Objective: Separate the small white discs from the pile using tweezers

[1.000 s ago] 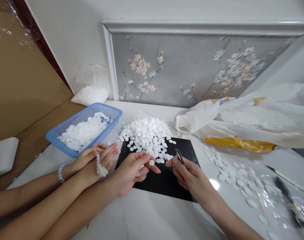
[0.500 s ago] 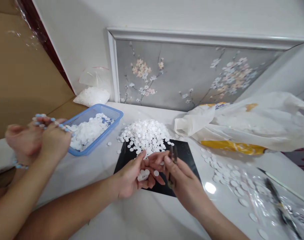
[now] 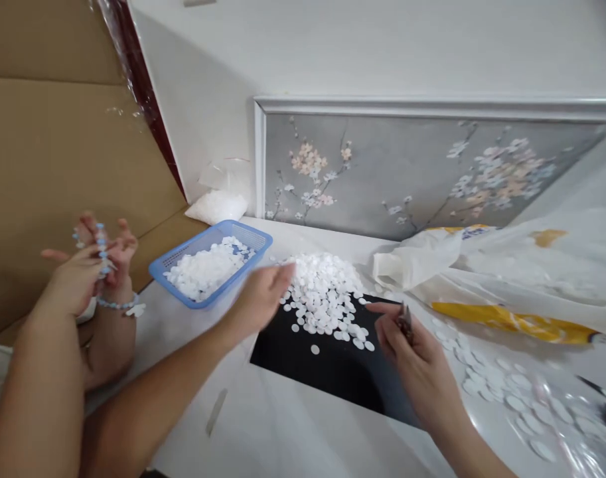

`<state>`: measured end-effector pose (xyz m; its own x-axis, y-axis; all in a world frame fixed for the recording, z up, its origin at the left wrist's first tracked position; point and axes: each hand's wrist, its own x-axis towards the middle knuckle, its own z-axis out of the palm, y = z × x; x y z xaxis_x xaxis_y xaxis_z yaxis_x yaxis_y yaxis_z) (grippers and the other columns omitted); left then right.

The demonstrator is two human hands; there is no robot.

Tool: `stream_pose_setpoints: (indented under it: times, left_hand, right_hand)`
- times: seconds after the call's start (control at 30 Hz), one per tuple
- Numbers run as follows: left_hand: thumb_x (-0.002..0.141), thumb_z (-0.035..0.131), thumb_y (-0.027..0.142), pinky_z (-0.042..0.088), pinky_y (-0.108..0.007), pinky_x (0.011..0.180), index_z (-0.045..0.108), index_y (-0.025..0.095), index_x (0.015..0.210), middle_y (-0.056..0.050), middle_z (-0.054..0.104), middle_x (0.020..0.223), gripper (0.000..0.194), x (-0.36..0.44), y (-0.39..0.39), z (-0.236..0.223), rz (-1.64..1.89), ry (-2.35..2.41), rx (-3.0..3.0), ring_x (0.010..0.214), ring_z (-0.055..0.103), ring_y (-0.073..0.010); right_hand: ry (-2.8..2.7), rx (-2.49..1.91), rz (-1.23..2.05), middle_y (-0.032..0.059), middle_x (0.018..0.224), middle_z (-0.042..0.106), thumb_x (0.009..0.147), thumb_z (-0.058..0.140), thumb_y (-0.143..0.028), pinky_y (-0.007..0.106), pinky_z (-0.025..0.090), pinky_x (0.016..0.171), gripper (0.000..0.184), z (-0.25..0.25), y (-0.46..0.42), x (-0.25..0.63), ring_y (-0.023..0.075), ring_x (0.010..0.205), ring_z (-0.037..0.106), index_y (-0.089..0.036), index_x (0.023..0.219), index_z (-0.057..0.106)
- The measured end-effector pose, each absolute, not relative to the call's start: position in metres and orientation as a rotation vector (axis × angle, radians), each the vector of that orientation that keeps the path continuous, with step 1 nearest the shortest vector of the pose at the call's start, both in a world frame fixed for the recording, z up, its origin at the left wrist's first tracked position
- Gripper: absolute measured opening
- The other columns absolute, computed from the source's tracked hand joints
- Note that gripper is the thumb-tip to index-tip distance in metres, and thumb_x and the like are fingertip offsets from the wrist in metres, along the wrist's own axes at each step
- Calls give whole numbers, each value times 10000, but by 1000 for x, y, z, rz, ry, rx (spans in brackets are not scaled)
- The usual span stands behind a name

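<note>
My left hand, smeared by motion, hovers between the blue basket and the heap of small white discs. Its palm side is turned away, so whether it holds anything is hidden. Over the right part of a black mat, my right hand grips a small metal tool with a pointed tip, its exact kind unclear. The right index finger points out toward the discs. Part of the heap spills onto the mat, where one disc lies apart.
At left, another person's hands handle a blue-and-white bead string. A bag of white pieces stands behind the basket. White-and-yellow plastic bag, scattered discs and clear plastic lie at right.
My hands, together over the mat before, have parted. The left, which held white discs in its palm, moved up toward the heap; the right moved right with the tool. The view shifted left.
</note>
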<state>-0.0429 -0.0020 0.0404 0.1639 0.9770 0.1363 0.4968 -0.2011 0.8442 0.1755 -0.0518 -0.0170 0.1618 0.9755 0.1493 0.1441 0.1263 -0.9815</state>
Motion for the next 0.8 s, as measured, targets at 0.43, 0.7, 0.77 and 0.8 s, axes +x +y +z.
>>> stream_pose_setpoints:
  times: [0.43,0.7,0.77,0.8]
  left_hand:
    - [943,348,230,190,-509,1085,649,164,957,-129,593,1234,309,-89,37,31,922,1983,2554,1292,390,-283]
    - [907,468,415,203,-537,1115,397,244,1388,-76,319,1503,516,-21,-5,-22,435,1253,2579,1410,164,-311]
    - [897,468,464,148,-576,1112,323,286,1429,-62,205,1544,579,-19,-6,-32,303,1235,2626,1421,61,-336]
    - [909,442,464,146,-560,1118,282,297,1445,-55,185,1549,583,-20,-6,-33,264,1194,2641,1423,51,-322]
  right_hand:
    - [-1633,-1510,783,2,759,609,921,373,-345,280,442,542,348,-21,-43,202,144,566,510,-252,1226,512]
    - [-1884,-1624,619,21,845,532,807,605,-291,324,490,648,161,-34,-32,201,175,679,575,-237,953,644]
    - [-1902,-1589,630,28,882,529,813,602,-255,322,492,673,148,-35,-32,195,175,712,583,-228,954,635]
    - [-1912,-1556,637,28,882,529,827,581,-233,317,489,678,116,-35,-32,192,171,714,581,-221,932,630]
